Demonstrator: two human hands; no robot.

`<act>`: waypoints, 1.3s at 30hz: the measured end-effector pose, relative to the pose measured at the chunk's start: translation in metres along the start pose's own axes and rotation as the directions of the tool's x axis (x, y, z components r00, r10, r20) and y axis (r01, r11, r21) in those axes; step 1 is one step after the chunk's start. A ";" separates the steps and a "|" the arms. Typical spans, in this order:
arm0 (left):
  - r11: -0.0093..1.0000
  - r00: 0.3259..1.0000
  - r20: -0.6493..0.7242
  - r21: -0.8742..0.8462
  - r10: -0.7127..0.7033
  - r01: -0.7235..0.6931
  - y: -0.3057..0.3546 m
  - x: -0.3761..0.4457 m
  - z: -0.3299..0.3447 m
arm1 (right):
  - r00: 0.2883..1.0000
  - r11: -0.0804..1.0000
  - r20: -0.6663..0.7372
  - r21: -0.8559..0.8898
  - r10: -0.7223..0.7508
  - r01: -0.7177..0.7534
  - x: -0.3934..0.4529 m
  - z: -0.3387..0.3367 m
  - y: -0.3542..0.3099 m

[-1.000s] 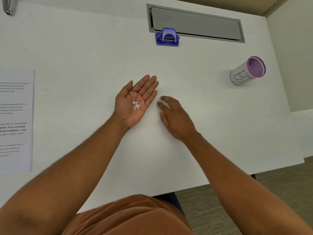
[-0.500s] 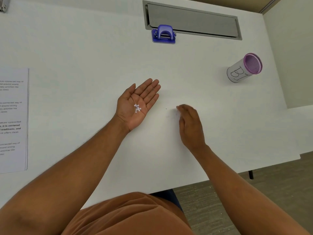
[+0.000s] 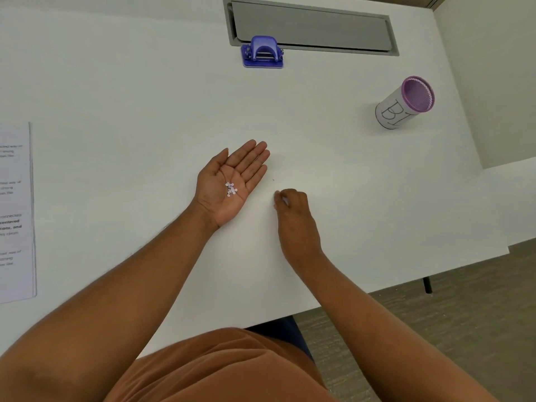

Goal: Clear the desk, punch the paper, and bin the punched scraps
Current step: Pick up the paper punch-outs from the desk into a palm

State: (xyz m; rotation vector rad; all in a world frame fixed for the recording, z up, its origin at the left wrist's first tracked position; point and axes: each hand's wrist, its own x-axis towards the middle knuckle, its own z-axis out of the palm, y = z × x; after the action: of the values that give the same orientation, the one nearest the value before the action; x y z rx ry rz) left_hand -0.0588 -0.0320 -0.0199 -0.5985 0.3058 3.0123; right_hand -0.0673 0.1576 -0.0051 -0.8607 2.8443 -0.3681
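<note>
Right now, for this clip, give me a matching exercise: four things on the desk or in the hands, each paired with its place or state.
Things:
1. hole punch
2. bin cup
3. punched scraps
4. printed sheet

Places or states:
A. piled in the open palm of the left hand
B. flat at the left edge of the view
C. beside the grey hatch at the back of the desk
D. standing at the right side, purple rim

Pairs: 1-C, 2-D, 3-A, 4-B

Single head-worn wide-angle view, looking steeply down, desk (image 3: pixel 121 91) close below
</note>
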 end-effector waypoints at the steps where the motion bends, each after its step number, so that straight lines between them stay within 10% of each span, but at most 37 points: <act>1: 1.000 1.000 -0.002 -0.001 -0.001 0.001 -0.001 0.000 0.000 | 1.000 0.999 0.024 0.042 0.012 -0.013 0.000 -0.001 0.000; 12: 1.000 0.999 -0.031 -0.004 -0.015 0.015 -0.013 0.003 0.001 | 0.999 0.998 -0.039 0.040 -0.037 0.038 0.018 -0.008 0.006; 17: 0.999 0.999 -0.026 -0.010 -0.036 0.035 -0.020 0.004 0.002 | 0.931 0.832 -0.106 0.492 0.350 -0.257 0.021 -0.026 -0.013; 21: 0.998 0.998 0.000 -0.015 -0.057 0.057 -0.026 0.005 0.006 | 0.943 0.698 -0.048 0.685 0.328 -0.208 0.020 -0.038 -0.037; 39: 0.995 0.997 0.039 -0.067 -0.067 0.069 -0.026 0.002 0.019 | 0.959 0.679 -0.092 0.724 0.270 -0.121 0.033 -0.059 -0.024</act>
State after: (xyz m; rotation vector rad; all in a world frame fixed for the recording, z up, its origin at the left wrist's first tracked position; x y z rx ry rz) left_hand -0.0656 -0.0025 -0.0088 -0.5458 0.1774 2.9745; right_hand -0.0941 0.1309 0.0555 -0.3530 2.5232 -1.4697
